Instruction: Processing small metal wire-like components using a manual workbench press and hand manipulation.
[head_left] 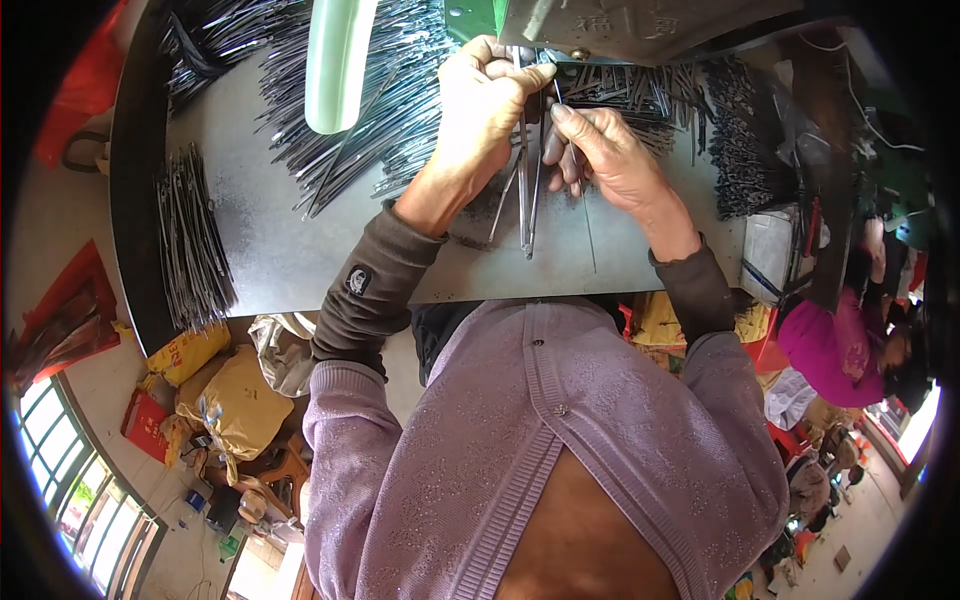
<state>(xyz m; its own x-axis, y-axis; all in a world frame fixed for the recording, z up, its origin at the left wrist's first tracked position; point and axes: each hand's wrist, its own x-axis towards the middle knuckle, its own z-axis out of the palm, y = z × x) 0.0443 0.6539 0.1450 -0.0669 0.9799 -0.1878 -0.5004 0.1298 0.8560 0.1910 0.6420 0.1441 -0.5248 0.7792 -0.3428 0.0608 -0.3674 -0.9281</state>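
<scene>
At the far middle of the metal worktable, my left hand is closed in a pinch, its thumb pointing right over thin metal rods that run down toward the near edge. Just to its right, my right hand pinches a slender metal rod between thumb and fingertips. Another fine rod sticks out below the right fingers. Where the rods meet, by the left fingertips, the details are too small to make out.
Large heaps of dark metal rods cover the table's left and back, with a separate bundle at far left. A grey metal machine housing overhangs the hands; a pale tube hangs left. Another rod pile and a co-worker are at right.
</scene>
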